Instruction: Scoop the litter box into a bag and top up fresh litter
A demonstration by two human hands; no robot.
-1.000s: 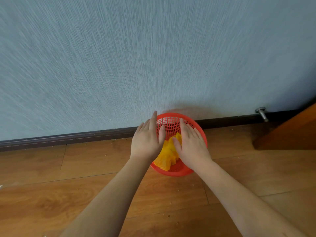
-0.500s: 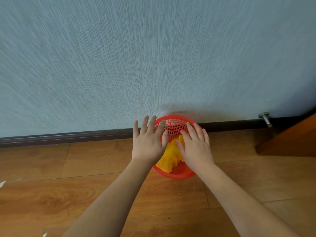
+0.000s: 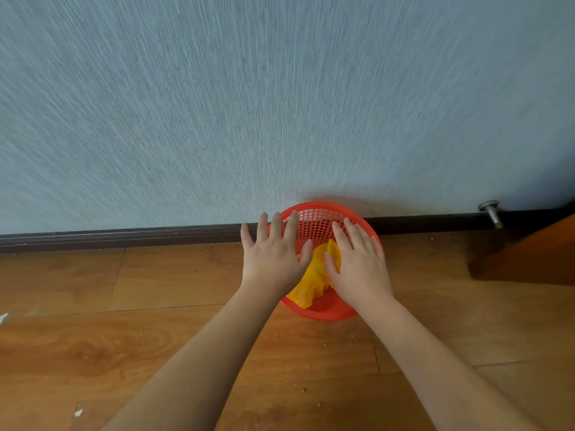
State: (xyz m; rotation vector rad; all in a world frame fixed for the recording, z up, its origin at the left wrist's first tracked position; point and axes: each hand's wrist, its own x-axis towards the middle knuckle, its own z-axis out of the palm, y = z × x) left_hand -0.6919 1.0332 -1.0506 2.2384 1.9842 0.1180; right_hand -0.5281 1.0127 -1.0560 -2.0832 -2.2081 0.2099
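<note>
- Red round plastic mesh basket (image 3: 314, 217) on wooden floor (image 3: 124, 337), holding crumpled yellow bag (image 3: 314, 279).
- Left hand (image 3: 273, 256): palm down, fingers straight and spread.
- Right hand (image 3: 357, 265): palm down, fingers straight, over the bag.

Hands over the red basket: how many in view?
2. The left hand is spread over the red basket's left rim; the right hand lies flat on the yellow bag inside. Neither grips anything.
</note>
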